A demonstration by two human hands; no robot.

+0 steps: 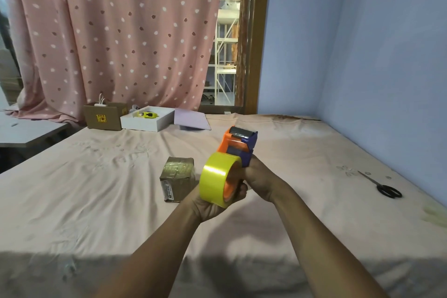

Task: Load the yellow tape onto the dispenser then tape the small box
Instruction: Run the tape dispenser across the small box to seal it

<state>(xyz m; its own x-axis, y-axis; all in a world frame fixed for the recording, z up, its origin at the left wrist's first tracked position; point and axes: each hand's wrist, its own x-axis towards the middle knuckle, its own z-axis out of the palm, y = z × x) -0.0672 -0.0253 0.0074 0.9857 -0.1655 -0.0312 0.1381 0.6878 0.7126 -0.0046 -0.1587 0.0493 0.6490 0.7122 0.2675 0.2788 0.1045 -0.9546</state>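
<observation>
A yellow tape roll (216, 178) sits on the orange hub of an orange-and-blue tape dispenser (239, 146), held in the air above the bed. My left hand (212, 205) cups the roll from below, fingers wrapped on its lower edge. My right hand (260, 180) grips the dispenser's handle from the right, just behind the roll. The small brown box (177, 178), wrapped in tape, rests on the bed directly left of the roll, untouched.
Black scissors (384, 187) lie at the bed's right side near the blue wall. At the far edge stand a brown carton (104, 117), a white tray (147, 120) holding a yellow item, and a lilac sheet (191, 119). A grey table (26, 132) is on the left.
</observation>
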